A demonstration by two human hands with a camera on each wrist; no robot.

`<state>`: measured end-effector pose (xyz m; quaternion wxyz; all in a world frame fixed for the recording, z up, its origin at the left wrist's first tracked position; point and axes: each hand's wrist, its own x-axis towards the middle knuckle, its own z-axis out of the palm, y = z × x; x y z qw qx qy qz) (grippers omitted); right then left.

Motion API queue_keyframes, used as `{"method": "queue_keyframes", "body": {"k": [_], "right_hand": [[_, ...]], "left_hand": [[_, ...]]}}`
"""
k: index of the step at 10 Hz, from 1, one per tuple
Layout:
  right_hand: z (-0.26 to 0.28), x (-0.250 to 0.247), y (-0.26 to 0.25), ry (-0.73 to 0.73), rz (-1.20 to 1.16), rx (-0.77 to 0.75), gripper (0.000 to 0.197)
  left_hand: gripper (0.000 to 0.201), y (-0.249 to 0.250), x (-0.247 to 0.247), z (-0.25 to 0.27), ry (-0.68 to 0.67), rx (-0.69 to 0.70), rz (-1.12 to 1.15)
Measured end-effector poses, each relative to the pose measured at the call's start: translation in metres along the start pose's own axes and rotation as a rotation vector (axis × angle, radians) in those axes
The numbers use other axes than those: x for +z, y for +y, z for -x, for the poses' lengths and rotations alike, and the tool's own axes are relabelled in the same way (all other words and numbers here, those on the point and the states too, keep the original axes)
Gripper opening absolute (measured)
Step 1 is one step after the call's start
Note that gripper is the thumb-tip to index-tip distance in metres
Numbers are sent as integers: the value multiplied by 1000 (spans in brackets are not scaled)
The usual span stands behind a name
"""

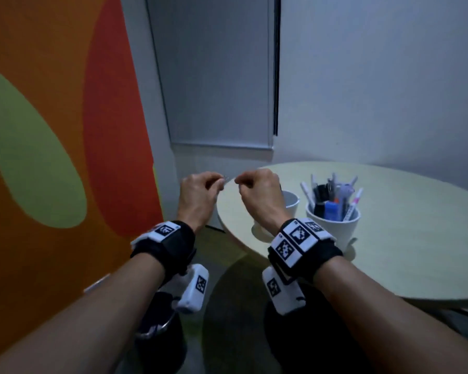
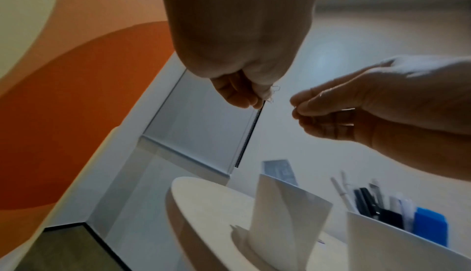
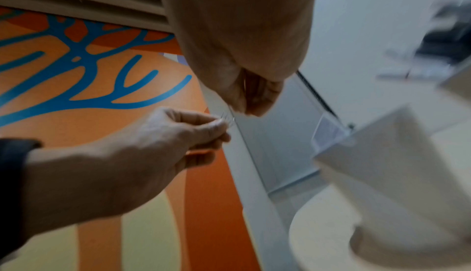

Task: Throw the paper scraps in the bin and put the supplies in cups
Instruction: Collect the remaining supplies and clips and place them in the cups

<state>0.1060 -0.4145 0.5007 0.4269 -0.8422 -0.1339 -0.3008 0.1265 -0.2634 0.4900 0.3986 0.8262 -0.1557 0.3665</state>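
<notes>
Both hands are raised side by side over the left edge of the round table point(image 1: 389, 252). My left hand point(image 1: 219, 182) pinches a tiny shiny wire clip point(image 1: 226, 180) between thumb and fingertips; the left wrist view shows the clip point(image 2: 274, 91) sticking out of the pinch. Just right of it, my right hand point(image 1: 239, 182) has its fingertips point(image 2: 297, 110) curled together, and I see nothing in them. Behind the right hand stands a white cup point(image 1: 292, 203). Further right, a second white cup point(image 1: 335, 230) holds pens, markers and a blue item.
An orange, red and green panel point(image 1: 52, 130) stands close on the left. A grey roller blind point(image 1: 214, 76) hangs on the wall behind. Low down between my forearms is a dark bin-like container point(image 1: 157, 325) on the floor. The table's right half shows bare top.
</notes>
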Motion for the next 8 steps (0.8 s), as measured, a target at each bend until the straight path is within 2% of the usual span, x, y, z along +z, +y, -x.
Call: {"method": "queue_keyframes", "body": {"k": [2,4,5,6,7,8], "right_hand": [[-36,-73,40,-318,410,129,22],[-40,-84,54,-494,564,85,30],[-39,-86,51,-542,604,109,12],[-43,-86,47,-558,577,104,18],[-51,-86,43,-550,558,45,23],[-49,-88,27,-544,467,-56,18]], "left_hand": [[7,33,62,-7,-174,-26,-15],[8,32,109,-10,-322,-15,-173],[22,28,116,-9,-407,5,-260],[24,27,106,-10,-344,-3,-278],[11,27,84,-14,-264,9,-253],[20,28,52,-17,-197,-32,-240]]}}
